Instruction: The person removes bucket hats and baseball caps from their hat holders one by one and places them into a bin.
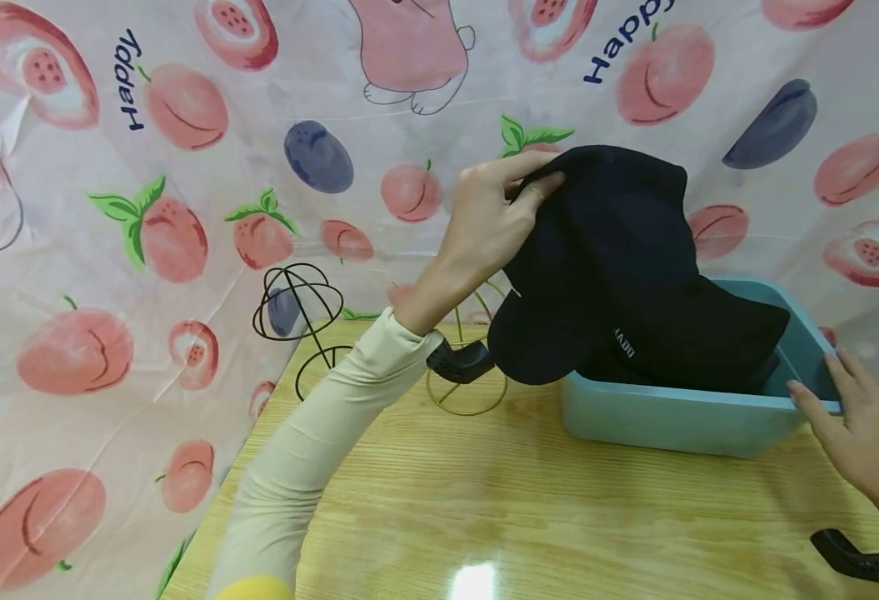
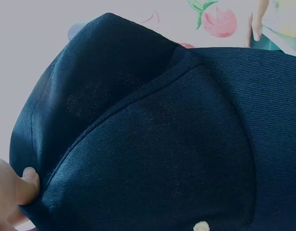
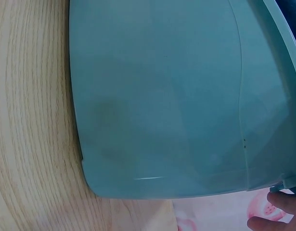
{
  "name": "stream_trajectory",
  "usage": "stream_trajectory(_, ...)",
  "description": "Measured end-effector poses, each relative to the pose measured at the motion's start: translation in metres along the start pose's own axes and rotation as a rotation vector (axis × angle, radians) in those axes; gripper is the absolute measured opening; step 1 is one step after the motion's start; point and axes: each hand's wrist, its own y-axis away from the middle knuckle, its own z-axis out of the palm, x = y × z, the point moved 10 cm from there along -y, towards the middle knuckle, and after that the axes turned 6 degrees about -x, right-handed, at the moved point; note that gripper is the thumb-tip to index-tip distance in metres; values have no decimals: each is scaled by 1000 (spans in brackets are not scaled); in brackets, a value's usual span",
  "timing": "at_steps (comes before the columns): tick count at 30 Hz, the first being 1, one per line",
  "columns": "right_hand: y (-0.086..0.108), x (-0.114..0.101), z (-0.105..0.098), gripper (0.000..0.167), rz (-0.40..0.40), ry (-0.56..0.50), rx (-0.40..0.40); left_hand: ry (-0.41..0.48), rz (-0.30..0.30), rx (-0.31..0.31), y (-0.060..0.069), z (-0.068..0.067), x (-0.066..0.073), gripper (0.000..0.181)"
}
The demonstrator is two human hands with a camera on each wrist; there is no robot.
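Observation:
My left hand (image 1: 487, 217) pinches the upper edge of a black cap (image 1: 604, 217) between thumb and fingers, holding it raised and tilted. Its rounded brim hangs at the lower left. More black fabric with pale lettering slopes down to the right into a light blue plastic bin (image 1: 679, 421); I cannot tell whether it is one cap or several. The left wrist view shows the seamed dark cloth (image 2: 152, 144) close up, with my thumb at its edge. My right hand (image 1: 862, 429) rests with fairly straight fingers at the bin's right front corner, touching the rim.
A black wire stand (image 1: 300, 312) and a gold wire stand (image 1: 472, 408) stand to the left of the bin, partly behind my left arm. The wooden table (image 1: 521, 492) runs back to a fruit-printed cloth (image 1: 402, 125). Black camera pieces are worn at both wrists.

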Motion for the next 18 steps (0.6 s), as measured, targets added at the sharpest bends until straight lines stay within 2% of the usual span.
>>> stream_trajectory(7, -2, 0, 0, 73, 1, -4, -11, 19, -65, -48, -10, 19, -2, 17)
stream_trajectory(14, 0, 3, 0, 73, 12, -2, -14, 24, -3, -48, -13, 38, 2, 18)
stream_trajectory(18, 0, 3, 1, 74, 15, -1, -19, 44, -13, -58, -14, 47, 0, 19)
